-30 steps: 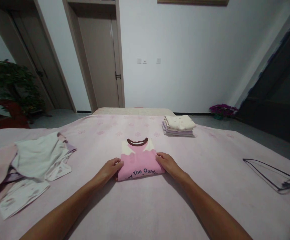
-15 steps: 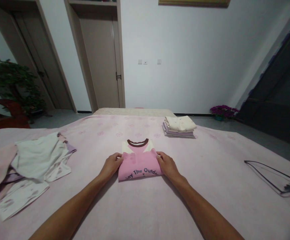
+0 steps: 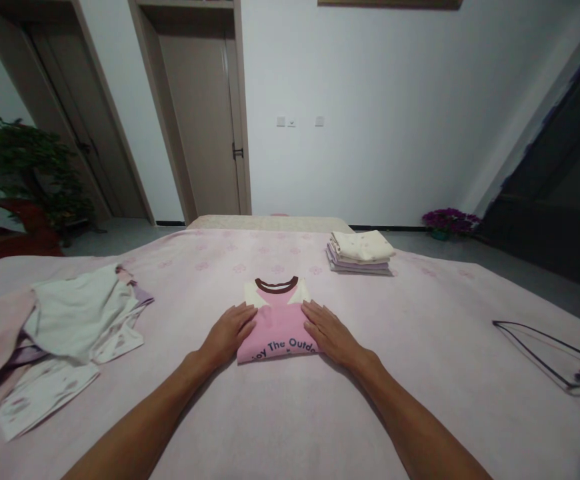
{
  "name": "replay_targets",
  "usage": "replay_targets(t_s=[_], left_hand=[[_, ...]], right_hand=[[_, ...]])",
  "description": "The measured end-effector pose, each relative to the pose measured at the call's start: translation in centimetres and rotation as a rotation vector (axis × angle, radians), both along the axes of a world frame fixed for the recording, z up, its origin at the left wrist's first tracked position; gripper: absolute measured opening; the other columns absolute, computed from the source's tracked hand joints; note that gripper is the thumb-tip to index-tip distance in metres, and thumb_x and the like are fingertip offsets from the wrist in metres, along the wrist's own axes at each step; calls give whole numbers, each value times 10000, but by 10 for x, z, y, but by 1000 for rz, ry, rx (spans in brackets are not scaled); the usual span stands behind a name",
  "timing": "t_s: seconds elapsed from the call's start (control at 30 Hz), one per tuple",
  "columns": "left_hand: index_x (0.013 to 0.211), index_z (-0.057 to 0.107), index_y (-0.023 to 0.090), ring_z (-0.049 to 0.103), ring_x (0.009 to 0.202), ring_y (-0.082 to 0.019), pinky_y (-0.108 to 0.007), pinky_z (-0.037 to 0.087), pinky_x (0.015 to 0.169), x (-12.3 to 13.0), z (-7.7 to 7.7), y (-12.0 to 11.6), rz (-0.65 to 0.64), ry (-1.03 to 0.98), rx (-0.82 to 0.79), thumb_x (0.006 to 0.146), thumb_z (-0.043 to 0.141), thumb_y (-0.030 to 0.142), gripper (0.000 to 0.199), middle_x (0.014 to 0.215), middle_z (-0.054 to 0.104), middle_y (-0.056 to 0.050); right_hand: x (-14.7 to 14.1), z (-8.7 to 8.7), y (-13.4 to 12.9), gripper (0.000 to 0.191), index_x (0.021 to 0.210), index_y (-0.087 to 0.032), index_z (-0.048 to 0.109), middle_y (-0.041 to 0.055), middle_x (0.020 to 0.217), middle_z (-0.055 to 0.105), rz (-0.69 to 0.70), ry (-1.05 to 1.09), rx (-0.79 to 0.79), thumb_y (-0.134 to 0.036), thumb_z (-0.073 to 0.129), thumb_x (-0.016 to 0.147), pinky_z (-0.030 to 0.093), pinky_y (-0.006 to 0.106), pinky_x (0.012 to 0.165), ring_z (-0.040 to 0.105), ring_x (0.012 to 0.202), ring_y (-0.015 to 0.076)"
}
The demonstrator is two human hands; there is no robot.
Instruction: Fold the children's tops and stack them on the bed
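A folded pink shirt point(image 3: 279, 327) with a dark brown collar, cream shoulders and printed lettering lies in front of me on the pink bed cover point(image 3: 280, 420). My left hand point(image 3: 230, 331) rests flat on its left side, fingers stretched over the fabric. On the right side of the shirt my right hand point(image 3: 329, 331) lies the same way, its fingers flat and covering the end of the lettering. Neither hand grips the cloth.
Loose clothes point(image 3: 75, 320) are heaped at the left. A neat stack of folded clothes point(image 3: 361, 253) sits at the far right of the bed. A thin black looped object point(image 3: 545, 350) lies near the right edge.
Both hands have let go of the shirt's side edges and moved inward, now lying flat on top of it. The shirt has stayed in place.
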State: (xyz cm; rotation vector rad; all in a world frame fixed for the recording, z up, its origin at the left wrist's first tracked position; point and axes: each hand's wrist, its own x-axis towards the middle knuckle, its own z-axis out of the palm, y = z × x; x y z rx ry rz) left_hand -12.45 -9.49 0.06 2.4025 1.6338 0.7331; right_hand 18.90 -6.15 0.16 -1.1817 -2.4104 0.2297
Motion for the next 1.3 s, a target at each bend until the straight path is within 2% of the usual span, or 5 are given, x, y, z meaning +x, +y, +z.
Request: replay_targets(t_s=[0.23,0.43,0.63,0.8,1.3], left_hand=[[1514,405,193,358,1457,-265,-511,310,1184,-17,-10,2,-28,153,-27,1040,333,453,546,1573,384,-120],[1443,500,252,446,1396,-259,-440,419,1139,-44,2,-23,-197,60,189,1002,487,352,453,1533,455,-103],[1493,404,288,442,1395,-237,-456,416,1145,-56,11,-43,-418,97,146,928,501,156,588,1490,503,-77],[1476,427,265,475,1358,-283,-481,434,1116,-47,8,-37,-401,145,162,906,633,366,615,1501,478,-119],[1346,562,258,500,1354,-236,-488,329,1180,-36,12,-17,-425,216,226,954,527,249,394,1384,611,-86]], right_hand=[[11,-3,1,564,1519,-234,411,87,1595,341,5,89,-162,-493,349,1022,186,510,1235,290,1484,244],[40,0,-4,623,1486,-276,453,124,1513,473,97,379,-280,-517,585,927,399,508,1129,490,1356,285],[60,-3,-16,702,1478,-267,468,104,1507,485,216,82,-19,-262,674,807,351,543,1157,467,1374,296],[50,1,-14,650,1397,-240,556,91,1402,594,248,55,175,-87,548,765,453,449,1091,574,1263,231],[43,8,1,524,1401,-229,512,107,1369,612,322,29,197,-143,510,885,462,438,1068,570,1260,226]])
